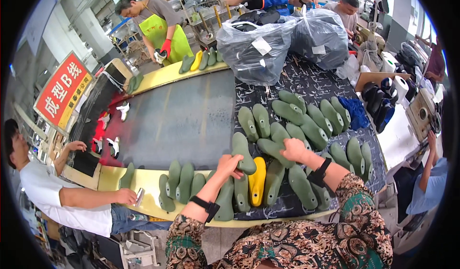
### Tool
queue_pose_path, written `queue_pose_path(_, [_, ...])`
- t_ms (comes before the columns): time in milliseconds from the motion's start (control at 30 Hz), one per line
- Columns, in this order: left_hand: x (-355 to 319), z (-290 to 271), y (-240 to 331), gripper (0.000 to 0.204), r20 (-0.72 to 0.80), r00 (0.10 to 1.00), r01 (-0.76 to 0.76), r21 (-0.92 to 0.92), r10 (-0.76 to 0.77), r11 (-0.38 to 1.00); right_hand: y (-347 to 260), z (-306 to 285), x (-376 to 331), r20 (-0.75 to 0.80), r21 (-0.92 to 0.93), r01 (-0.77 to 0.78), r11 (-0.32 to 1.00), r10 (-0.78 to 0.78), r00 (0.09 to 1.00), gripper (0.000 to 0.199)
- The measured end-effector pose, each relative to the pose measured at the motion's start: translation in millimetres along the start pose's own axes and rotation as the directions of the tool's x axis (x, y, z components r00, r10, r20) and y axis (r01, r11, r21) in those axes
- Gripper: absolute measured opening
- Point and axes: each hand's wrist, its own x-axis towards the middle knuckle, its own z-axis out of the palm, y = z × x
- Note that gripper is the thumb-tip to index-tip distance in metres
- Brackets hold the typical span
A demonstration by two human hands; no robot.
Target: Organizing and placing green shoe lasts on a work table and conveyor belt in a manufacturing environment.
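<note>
Left hand closed over the heel end of a green shoe last, that last running from the fingers up toward 12 o'clock; black wristband on the forearm below. Right hand curled down onto another green last, fingers wrapped over its top edge, grip narrow; black strap around that wrist. Yellow last lying just at 5 o'clock of the left hand, between both forearms, touching green neighbours on either side. Row of green lasts standing toe-up at 8 o'clock of the left hand, along the yellow table edge. More green lasts spread at 1 o'clock of the right hand on the dark patterned cloth; blue fabric beyond them at 2 o'clock. Grey conveyor belt at 11 o'clock of the left hand. Two tied plastic sacks at 12 o'clock, far side of the cloth. Another person's hand at 9 o'clock, resting on the yellow edge beside a small metal tool.
</note>
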Motion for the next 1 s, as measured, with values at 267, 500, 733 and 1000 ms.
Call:
queue_pose_path(267, [91, 50, 14, 0.054, -0.144, 0.983, 0.165, 0.438, -0.113, 0.884, 2, 1, 3, 0.053, -0.066, 0.13, 0.989, -0.126, 0.991, 0.033])
queue_pose_path(500, [100, 49, 2, 0.065, -0.177, 0.976, 0.036, 0.71, 0.13, 0.703, 1, -40, 19, -0.101, -0.022, 0.254, 0.967, -0.255, 0.962, 0.031])
queue_pose_path(733, [80, 34, -33, 0.062, -0.071, 0.991, -0.075, 0.421, 0.116, 0.904, 14, -146, 163, -0.529, 0.044, 0.52, 0.853, -0.421, 0.736, 0.017])
queue_pose_path(1000, [56, 21, -36, 0.028, -0.168, 0.961, -0.197, 0.139, 0.219, 0.971, 3, -268, 382, -0.802, -0.162, 0.289, 0.943, -0.296, 0.518, 0.047])
